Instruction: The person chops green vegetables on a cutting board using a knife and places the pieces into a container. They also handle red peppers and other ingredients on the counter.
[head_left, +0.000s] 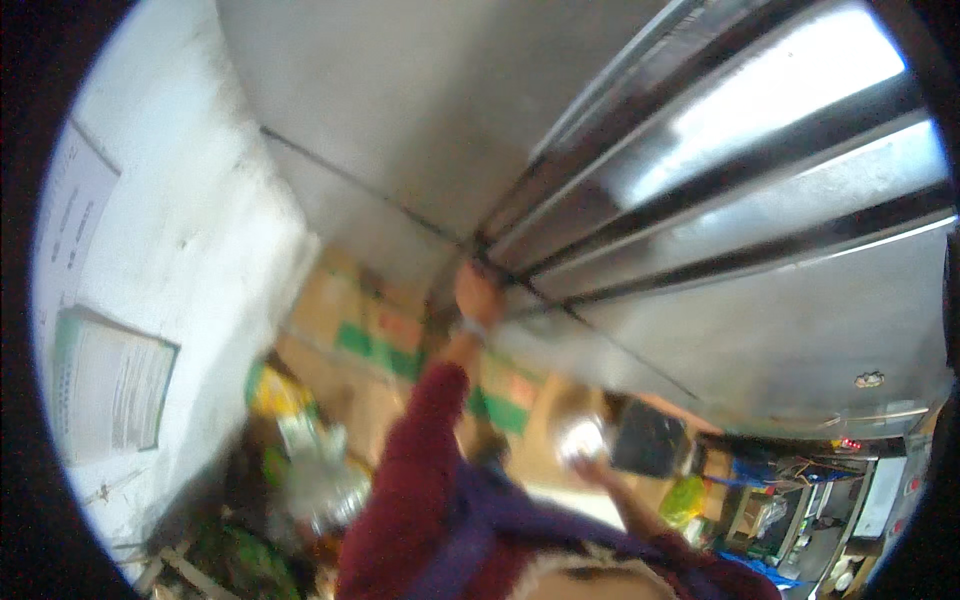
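My left hand (480, 292), at the end of a raised maroon sleeve (427, 442), reaches to the near ends of several dark bars (705, 176) with bright strips between them. Its fingers are blurred, and whether it grips a bar cannot be told. Lower and to the right, my right hand (591, 471) is closed on the lower edge of a shiny, roundish object (581, 442), which looks silvery and is too blurred to name. Behind both hands are cardboard boxes (375, 334) with green and red print.
A white wall (187, 247) with posted papers (116, 386) stands at left. Filled plastic bags (322, 465) lie lower left. A black panel (649, 439) and a yellow-green bag (682, 501) are right of my right hand, with shelving (806, 517) farther right. A grey panel (360, 82) spans the top.
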